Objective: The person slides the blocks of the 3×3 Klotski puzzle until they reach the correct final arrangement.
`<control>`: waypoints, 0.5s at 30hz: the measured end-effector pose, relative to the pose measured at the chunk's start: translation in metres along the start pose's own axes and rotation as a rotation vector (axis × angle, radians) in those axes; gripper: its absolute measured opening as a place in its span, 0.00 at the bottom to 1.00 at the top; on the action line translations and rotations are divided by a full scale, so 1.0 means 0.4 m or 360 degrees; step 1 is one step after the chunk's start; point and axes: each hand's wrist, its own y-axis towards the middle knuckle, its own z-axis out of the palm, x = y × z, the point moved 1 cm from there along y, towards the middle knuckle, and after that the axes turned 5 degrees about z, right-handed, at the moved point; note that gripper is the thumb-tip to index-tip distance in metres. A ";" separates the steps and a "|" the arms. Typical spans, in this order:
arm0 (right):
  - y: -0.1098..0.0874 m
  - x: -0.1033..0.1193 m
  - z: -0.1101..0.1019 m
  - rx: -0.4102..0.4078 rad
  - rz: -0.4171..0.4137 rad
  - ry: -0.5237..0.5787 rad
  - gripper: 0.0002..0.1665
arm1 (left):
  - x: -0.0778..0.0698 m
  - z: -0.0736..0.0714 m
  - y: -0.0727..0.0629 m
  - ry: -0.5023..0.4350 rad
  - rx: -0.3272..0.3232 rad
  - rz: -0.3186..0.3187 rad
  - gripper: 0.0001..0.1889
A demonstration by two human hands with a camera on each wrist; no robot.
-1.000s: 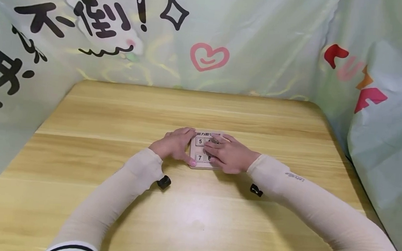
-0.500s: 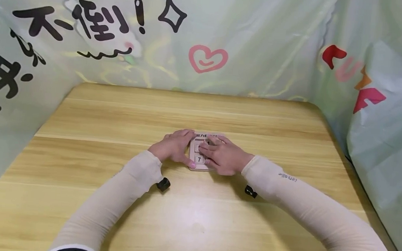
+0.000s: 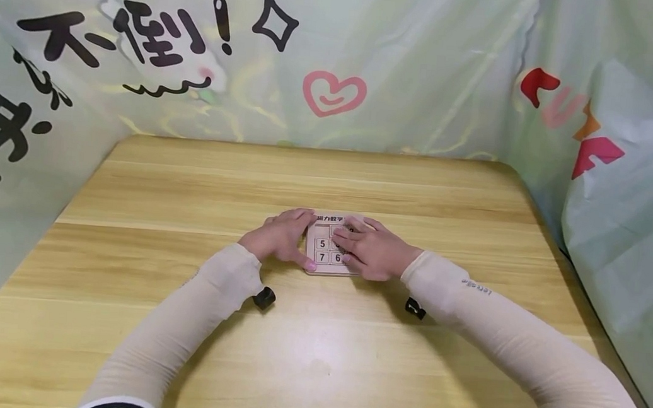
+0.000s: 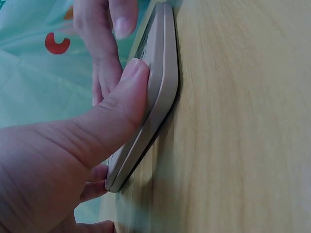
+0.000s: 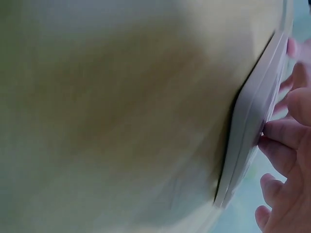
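My left hand (image 3: 283,236) gripped the number board (image 3: 330,270) by its left side, thumb at the near left corner, fingers at the far left corner. My right hand (image 3: 378,253) lay uncurled over the board's right half, its fingers (image 5: 286,133) touching the face. Which tile they contacted could not be confirmed; the hand covered it. The board rested face up on the table (image 3: 317,342).

Step in hand, as I judged it: sliding a tile within the board's grid, left hand as clamp, right hand as driver. The next move, in my judgement, called for light sideways pressure toward a free slot; the board's upper left slot appeared vacant.

Markings: along the board's far edge, the title (image 3: 330,219) read 磁力数字, its remainder hidden under my right hand. Tile 5 (image 3: 322,244) sat directly above tile 7 (image 3: 321,257) in the board's left column; tile 6 (image 3: 337,258) sat right of 7. Other digits were obscured. Right of the board, my right sleeve (image 3: 500,317) carried small lettering, not fully legible. Beyond the board and to its left, the backdrop (image 3: 427,59) bore black writing (image 3: 164,38), 不倒!; straight beyond the board was a pink heart (image 3: 332,99).
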 end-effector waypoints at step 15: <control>0.035 -0.003 -0.005 -0.0041 -0.0019 0.0065 0.30 | 0.000 0.001 -0.001 0.0046 -0.0002 -0.0009 0.60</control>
